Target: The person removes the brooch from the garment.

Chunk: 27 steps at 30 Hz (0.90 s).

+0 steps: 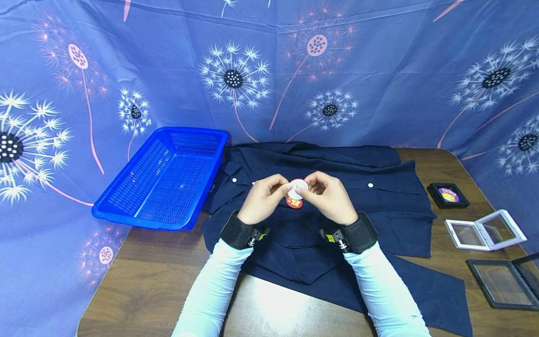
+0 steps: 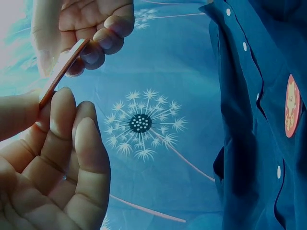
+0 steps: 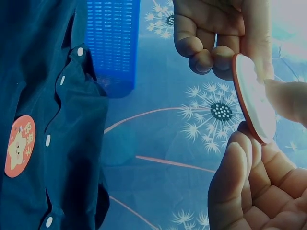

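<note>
– Currently, where is the white-backed disc (image 3: 253, 98)?

– Centre of the head frame; slanted in both wrist views.

– State of each hand?

– Left hand (image 1: 263, 199) pinches the disc's left edge, thumb and fingers; right hand (image 1: 332, 196) pinches the right edge likewise.

– Nearby?

– Red star badge (image 1: 294, 203), just below the disc in frame, lying on the dark blue garment (image 1: 391, 201), itself spread across the worktop (image 1: 160, 271).

– Others noted?

– Blue basket (image 1: 172, 187), left of centre; black box (image 1: 448, 195) and white frame (image 1: 482, 234), far right.
</note>
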{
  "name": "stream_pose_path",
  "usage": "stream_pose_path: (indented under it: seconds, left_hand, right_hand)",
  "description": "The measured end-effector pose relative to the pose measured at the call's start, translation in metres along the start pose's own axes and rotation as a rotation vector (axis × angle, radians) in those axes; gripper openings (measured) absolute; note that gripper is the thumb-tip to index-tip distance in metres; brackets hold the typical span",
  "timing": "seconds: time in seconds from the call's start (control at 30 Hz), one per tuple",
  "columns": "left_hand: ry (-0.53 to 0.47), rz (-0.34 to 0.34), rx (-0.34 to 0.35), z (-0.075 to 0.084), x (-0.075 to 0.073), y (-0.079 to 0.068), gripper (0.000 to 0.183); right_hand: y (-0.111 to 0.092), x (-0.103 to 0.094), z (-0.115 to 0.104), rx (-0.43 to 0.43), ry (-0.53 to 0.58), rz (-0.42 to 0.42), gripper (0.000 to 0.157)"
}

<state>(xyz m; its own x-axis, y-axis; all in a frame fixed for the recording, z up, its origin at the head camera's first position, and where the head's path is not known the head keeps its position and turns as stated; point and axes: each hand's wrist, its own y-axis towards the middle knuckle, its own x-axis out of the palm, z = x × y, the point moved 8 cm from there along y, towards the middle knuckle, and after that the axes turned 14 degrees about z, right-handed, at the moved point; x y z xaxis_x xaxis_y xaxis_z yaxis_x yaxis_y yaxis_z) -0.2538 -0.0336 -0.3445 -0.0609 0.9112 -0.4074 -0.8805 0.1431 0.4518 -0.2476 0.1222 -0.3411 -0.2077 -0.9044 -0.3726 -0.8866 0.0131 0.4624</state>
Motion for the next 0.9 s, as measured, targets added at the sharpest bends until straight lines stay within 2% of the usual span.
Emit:
stream_pose_path:
  seconds: [0.57, 0.9]
  left_hand:
    - [0.024, 0.005, 0.016, 0.0024, -0.0016, -0.0013, 0.014]
    - [-0.025, -0.016, -0.021, 0.0026, 0.0009, -0.0016, 0.016]
  right_hand:
    - [-0.0007, 0.0011, -0.0037, -0.063, -0.066, 0.027, 0.015]
    - [0.0005, 0.0014, -0.0019, -0.070, -0.063, 0.035, 0.015]
